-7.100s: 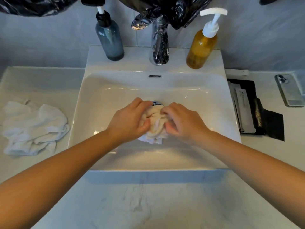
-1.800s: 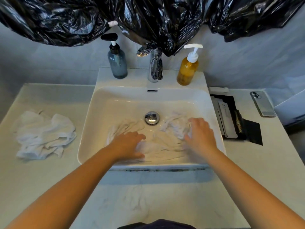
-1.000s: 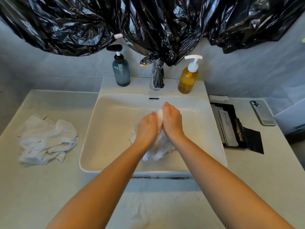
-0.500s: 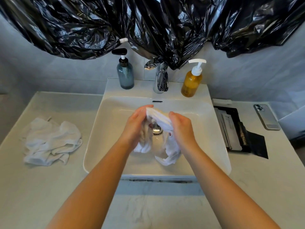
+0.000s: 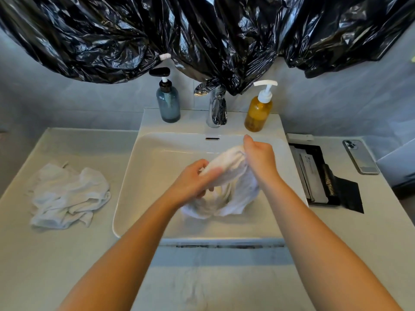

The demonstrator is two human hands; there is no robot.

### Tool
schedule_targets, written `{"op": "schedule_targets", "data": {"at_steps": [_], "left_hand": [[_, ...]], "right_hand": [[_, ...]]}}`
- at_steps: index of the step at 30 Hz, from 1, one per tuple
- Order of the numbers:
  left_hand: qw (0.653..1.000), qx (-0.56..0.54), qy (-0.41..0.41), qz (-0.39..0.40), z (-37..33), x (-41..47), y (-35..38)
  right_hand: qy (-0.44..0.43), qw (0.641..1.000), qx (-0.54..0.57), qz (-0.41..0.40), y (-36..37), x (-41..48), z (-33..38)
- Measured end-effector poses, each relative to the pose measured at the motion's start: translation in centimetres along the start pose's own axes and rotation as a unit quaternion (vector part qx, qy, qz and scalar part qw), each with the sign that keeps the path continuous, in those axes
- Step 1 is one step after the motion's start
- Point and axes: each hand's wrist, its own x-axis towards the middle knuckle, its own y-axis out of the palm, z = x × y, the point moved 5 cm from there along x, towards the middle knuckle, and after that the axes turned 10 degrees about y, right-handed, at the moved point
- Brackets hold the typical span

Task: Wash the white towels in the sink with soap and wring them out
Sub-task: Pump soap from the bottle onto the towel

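Head view: looking down on a white sink (image 5: 134, 176) set in a pale desk (image 5: 67, 254), both bare arms reaching in over the basin.
Left hand: the left hand (image 5: 193, 182) sits over the middle of the basin, fingers (image 5: 202, 163) curled together and clamped on the near end of the towel.
Right hand: the right hand (image 5: 258, 158) is higher and further back, near the rear wall of the basin, closed tight on the far end.
Towel in play: a white towel (image 5: 229, 173) is stretched in a thick roll between the two hands, held up above the basin floor, with a loose loop of cloth sagging below them; whether that loop touches the basin I cannot tell.
Spare towels: a crumpled white pile (image 5: 67, 196) lies on the desk left of the sink, well apart from the hands.
Back ledge: a blue-grey pump bottle (image 5: 168, 102) on the left, a chrome tap (image 5: 216, 108) in the centre, an amber pump bottle (image 5: 258, 111) on the right, all upright.
Water: none visible running from the tap.
Right of the sink: a black tray (image 5: 318, 173) with flat packets, and beyond it a phone (image 5: 360, 157) lying face down.
Above: black plastic sheeting (image 5: 202, 30) hangs across the wall, its lowest fold draped over the top of the tap.
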Motion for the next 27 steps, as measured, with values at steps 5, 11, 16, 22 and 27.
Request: {"op": "schedule_targets", "data": {"at_steps": [5, 11, 16, 22, 27], "left_hand": [[0.927, 0.342, -0.024, 0.151, 4.9, -0.6, -3.3], [0.915, 0.384, -0.045, 0.117, 7.8, -0.5, -3.9], [0.828, 0.527, -0.098, 0.168, 11.3, -2.9, -3.1], [0.99, 0.065, -0.092, -0.079, 10.2, -2.8, -4.3], [0.834, -0.488, -0.125, -0.226, 7.5, -2.0, -2.8]], "right_hand": [[-0.041, 0.995, -0.093, -0.017, -4.6, 1.6, -2.5], [-0.024, 0.898, -0.44, -0.003, -2.5, 2.2, -9.4], [-0.215, 0.825, -0.523, 0.011, 2.3, 0.0, -8.4], [-0.258, 0.817, -0.482, 0.184, 11.0, -1.4, -8.4], [-0.175, 0.95, -0.027, 0.258, 7.7, -1.6, -5.7]]}}
